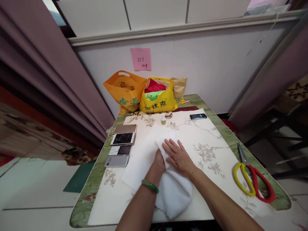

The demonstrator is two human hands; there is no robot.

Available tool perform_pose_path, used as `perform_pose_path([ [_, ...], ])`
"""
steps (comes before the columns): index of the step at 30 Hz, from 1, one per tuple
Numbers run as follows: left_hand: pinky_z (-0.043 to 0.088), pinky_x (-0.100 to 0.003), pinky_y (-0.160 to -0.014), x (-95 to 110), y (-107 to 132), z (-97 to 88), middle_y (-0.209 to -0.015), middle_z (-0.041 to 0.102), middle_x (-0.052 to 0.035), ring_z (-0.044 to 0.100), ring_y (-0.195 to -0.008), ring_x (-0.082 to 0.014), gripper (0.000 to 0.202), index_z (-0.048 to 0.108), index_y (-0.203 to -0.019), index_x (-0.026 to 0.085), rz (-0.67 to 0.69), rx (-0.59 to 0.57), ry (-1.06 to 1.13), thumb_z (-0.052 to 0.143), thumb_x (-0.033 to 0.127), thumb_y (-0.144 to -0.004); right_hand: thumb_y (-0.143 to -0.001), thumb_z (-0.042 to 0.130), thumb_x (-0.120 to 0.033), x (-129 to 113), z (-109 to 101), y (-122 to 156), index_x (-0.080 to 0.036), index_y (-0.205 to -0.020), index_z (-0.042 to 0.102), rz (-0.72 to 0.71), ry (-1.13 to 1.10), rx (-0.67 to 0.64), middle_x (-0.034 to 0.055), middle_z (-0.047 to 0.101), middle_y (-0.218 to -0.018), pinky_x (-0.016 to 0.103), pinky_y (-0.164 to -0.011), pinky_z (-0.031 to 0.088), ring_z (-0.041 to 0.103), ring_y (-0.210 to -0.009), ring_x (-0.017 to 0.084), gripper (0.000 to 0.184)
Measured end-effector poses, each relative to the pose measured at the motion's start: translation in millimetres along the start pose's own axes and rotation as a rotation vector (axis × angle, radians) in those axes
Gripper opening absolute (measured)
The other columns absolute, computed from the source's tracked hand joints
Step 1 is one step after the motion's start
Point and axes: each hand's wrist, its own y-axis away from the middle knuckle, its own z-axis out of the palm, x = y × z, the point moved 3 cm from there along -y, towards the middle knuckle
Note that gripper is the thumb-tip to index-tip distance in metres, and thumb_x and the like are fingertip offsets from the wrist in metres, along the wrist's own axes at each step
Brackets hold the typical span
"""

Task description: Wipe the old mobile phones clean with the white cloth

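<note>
A soft white cloth (174,192) lies partly folded on the floral sheet at the near middle of the table. My left hand (159,162), with a green bangle at its wrist, grips a raised fold of it; the fingers are mostly hidden behind the fabric. Pressed against that same fold from the right, my right hand (178,158) has its fingers stretched out flat over the cloth. Part of the cloth spreads left toward the phones, and a bunched part hangs below both wrists. Whether anything is wrapped inside the fold cannot be seen.
Left are a gold phone (125,129), white phone (122,138), keypad phone (120,150) and silver phone (116,161). Scissors (250,179) lie right, a dark phone (198,116) far right. A small bottle (163,120), orange bag (126,89) and yellow bag (158,104) stand behind.
</note>
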Motion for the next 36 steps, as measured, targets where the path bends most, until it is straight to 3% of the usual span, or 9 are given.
perform_pose_path([
  [4,0.044,-0.039,-0.101,-3.2,3.4,12.1,-0.102,0.072,-0.0092,0.061,-0.111,-0.0257,0.034,0.069,-0.098,0.018,-0.036,-0.025,0.026,0.064,0.044,-0.077,-0.098,0.037,-0.034,3.7,1.7,-0.4,-0.027,-0.153,0.012,0.106,0.02,0.065,0.0048,0.02,-0.158,0.057,-0.115,0.014,0.016,-0.145,0.025,0.06],
  [8,0.043,-0.036,-0.1,-1.4,8.4,18.8,-0.101,0.073,-0.0068,0.062,-0.108,-0.0239,0.032,0.069,-0.102,0.02,-0.007,-0.046,-0.031,0.066,0.041,-0.078,-0.099,0.034,-0.034,9.2,4.2,1.0,-0.026,-0.153,0.009,0.177,0.013,0.12,0.0061,0.018,-0.158,0.059,-0.114,0.016,0.013,-0.146,0.026,0.06],
  [14,0.047,-0.031,-0.077,5.2,16.5,18.9,-0.08,0.073,-0.0079,0.064,-0.086,-0.024,0.035,0.072,-0.089,0.016,0.042,-0.126,-0.263,0.065,0.049,-0.079,-0.1,0.029,-0.033,25.8,6.7,5.7,-0.024,-0.153,0.014,0.296,-0.116,0.302,0.0084,0.017,-0.159,0.057,-0.114,0.018,0.011,-0.146,0.025,0.056],
  [17,0.04,-0.027,-0.059,4.3,19.9,22.5,-0.07,0.067,-0.0054,0.055,-0.064,-0.0162,0.04,0.071,-0.083,0.013,0.034,-0.228,-0.426,0.063,0.052,-0.08,-0.099,0.03,-0.035,34.0,0.6,8.8,-0.02,-0.147,0.031,0.384,-0.298,0.457,0.0118,0.033,-0.152,0.049,-0.113,0.027,0.028,-0.141,0.025,0.05],
  [20,0.031,-0.024,-0.051,2.2,22.1,25.4,-0.06,0.057,-0.0001,0.042,-0.052,-0.0099,0.04,0.066,-0.074,0.012,0.029,-0.263,-0.479,0.065,0.052,-0.078,-0.098,0.035,-0.039,37.1,-6.4,10.4,-0.019,-0.126,0.053,0.468,-0.581,0.548,0.0096,0.061,-0.119,0.037,-0.094,0.046,0.058,-0.108,0.022,0.04],
  [23,0.026,-0.024,-0.05,2.0,23.2,26.7,-0.055,0.048,0.0024,0.036,-0.051,-0.0087,0.043,0.061,-0.067,0.013,0.064,-0.235,-0.512,0.062,0.055,-0.079,-0.095,0.042,-0.044,36.7,-6.9,10.0,-0.019,-0.106,0.061,0.564,-0.865,0.559,-0.0004,0.062,-0.08,0.027,-0.068,0.048,0.056,-0.071,0.015,0.033],
  [25,0.027,-0.024,-0.051,4.3,23.6,27.7,-0.057,0.047,0.0021,0.036,-0.054,-0.0094,0.043,0.06,-0.064,0.014,0.143,-0.195,-0.56,0.06,0.055,-0.08,-0.091,0.048,-0.047,37.5,-3.8,9.8,-0.019,-0.097,0.06,0.633,-1.019,0.594,-0.0038,0.056,-0.069,0.023,-0.057,0.044,0.05,-0.061,0.013,0.031],
  [30,0.032,-0.024,-0.058,9.7,25.0,31.2,-0.062,0.047,0.0022,0.039,-0.062,-0.0113,0.038,0.058,-0.06,0.016,0.332,-0.101,-0.672,0.061,0.047,-0.081,-0.082,0.061,-0.052,43.0,5.3,9.7,-0.02,-0.09,0.059,0.773,-1.234,0.682,-0.0058,0.054,-0.063,0.021,-0.048,0.039,0.045,-0.052,0.011,0.034],
  [36,0.03,-0.024,-0.056,13.1,27.5,31.0,-0.056,0.04,0.0045,0.037,-0.058,-0.0104,0.037,0.047,-0.059,0.018,0.509,-0.004,-0.859,0.051,0.042,-0.087,-0.081,0.059,-0.057,39.0,6.4,5.6,-0.021,-0.093,0.061,0.76,-1.192,0.629,-0.0028,0.06,-0.065,0.024,-0.051,0.042,0.051,-0.056,0.014,0.038],
])
